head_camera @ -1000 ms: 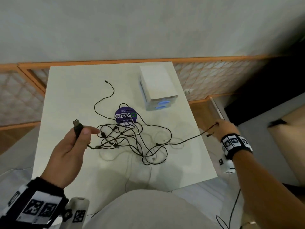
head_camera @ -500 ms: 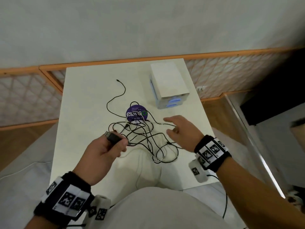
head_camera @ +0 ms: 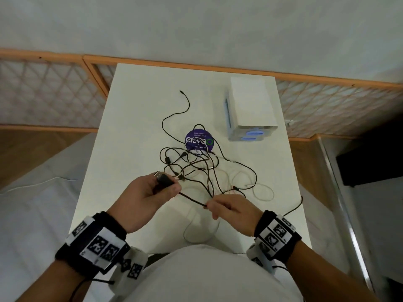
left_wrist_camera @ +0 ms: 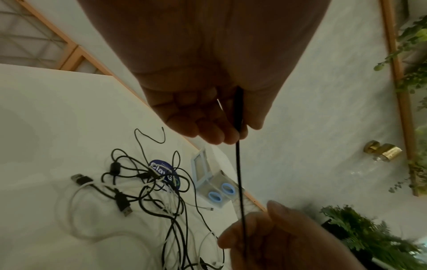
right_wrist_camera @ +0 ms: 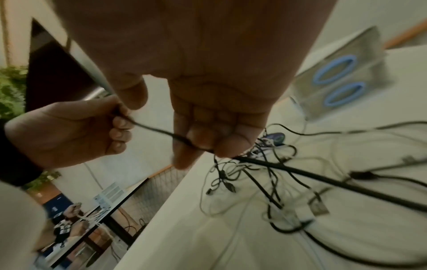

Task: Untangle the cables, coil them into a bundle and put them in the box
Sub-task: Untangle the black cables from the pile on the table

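Observation:
A tangle of black and white cables (head_camera: 202,168) (left_wrist_camera: 148,188) (right_wrist_camera: 277,182) lies mid-table on the white table (head_camera: 135,118). My left hand (head_camera: 152,192) grips the black USB plug (head_camera: 162,178) of one black cable (head_camera: 192,198) above the near part of the table. That cable runs taut to my right hand (head_camera: 226,209), which pinches it a short way along (right_wrist_camera: 184,141). In the left wrist view the cable (left_wrist_camera: 239,173) drops straight from my left hand's fingers (left_wrist_camera: 215,133) to the right hand (left_wrist_camera: 277,237). The box (head_camera: 250,110), white with blue oval handles, stands at the far right.
A round purple sticker or disc (head_camera: 199,140) lies under the far side of the tangle. One black cable end (head_camera: 182,92) trails toward the far edge, another hangs over the right edge (head_camera: 298,203). A wooden lattice rail (head_camera: 43,83) runs behind the table.
My left hand has drawn the plug nearer to me. My right hand came from the table's right edge to the tangle and now pinches the same black cable close to the left hand.

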Available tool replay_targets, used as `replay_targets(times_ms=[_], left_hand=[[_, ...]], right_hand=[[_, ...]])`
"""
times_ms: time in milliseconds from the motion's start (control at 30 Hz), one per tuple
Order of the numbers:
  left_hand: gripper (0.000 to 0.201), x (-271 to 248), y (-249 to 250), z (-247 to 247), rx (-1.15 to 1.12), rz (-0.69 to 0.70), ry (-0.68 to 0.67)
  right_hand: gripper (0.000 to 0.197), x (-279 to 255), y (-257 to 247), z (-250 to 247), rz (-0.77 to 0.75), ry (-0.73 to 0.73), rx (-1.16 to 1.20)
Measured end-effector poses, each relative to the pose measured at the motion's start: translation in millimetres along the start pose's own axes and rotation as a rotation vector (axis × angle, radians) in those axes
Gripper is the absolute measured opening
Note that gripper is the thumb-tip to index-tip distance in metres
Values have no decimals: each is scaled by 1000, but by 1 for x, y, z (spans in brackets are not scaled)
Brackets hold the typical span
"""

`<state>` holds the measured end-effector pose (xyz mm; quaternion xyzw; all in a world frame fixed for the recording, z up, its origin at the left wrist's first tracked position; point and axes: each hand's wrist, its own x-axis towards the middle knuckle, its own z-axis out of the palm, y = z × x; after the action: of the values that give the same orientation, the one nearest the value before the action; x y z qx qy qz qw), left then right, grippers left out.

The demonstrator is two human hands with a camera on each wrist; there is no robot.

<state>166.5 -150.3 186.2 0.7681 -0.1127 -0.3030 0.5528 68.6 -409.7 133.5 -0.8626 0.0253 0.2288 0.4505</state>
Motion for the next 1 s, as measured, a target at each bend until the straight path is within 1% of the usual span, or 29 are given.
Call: replay_targets(times_ms=[33, 67, 133, 167, 200, 267, 300, 333, 400, 467, 567, 633, 700, 767, 933, 1000], left_hand=[[26, -1, -2, 0, 3, -11, 15], [18, -3, -5, -1, 6, -30, 29], [11, -6, -10, -3, 10, -75, 38], [12, -7, -14, -3, 15, -90, 37], [14, -8, -17, -4, 18, -103, 38], [17, -9, -23, -5, 21, -122, 47], [17, -9, -26, -5, 13, -129, 60], [17, -9, -27, -6, 1, -135, 74], [21, -8, -30, -6, -20, -145, 92], [27, -6, -35, -5, -30, -150, 99], [41, 0, -43, -5, 29, -171, 130], [46, 7, -46, -4, -4, -200, 159], [47, 16, -46, -2, -140, -236, 153], [44, 26, -41, 1, -281, -277, 133], [41, 46, -27, 12, -544, -376, 126], [37, 54, -25, 18, -671, -413, 132]], right_hand=[[40, 5, 5, 1, 31, 32, 15], [39, 14, 12, 3, 55, 82, -21], [38, 40, 27, 9, 103, 179, -196], [43, 54, 33, 12, 142, 196, -278], [50, 68, 37, 16, 196, 179, -325], [58, 92, 40, 22, 304, 91, -362], [56, 102, 39, 25, 335, 33, -390], [48, 110, 39, 27, 346, -12, -432], [32, 116, 33, 28, 321, -47, -469], [28, 114, 22, 24, 270, -15, -425], [26, 98, -12, 8, 114, 128, -270], [24, 81, -37, -3, -10, 223, -112], [19, 65, -58, -9, -137, 268, -18], [15, 56, -66, -10, -214, 256, 1], [9, 46, -53, 7, -234, 187, -28], [9, 44, -46, 9, -234, 161, -82]])
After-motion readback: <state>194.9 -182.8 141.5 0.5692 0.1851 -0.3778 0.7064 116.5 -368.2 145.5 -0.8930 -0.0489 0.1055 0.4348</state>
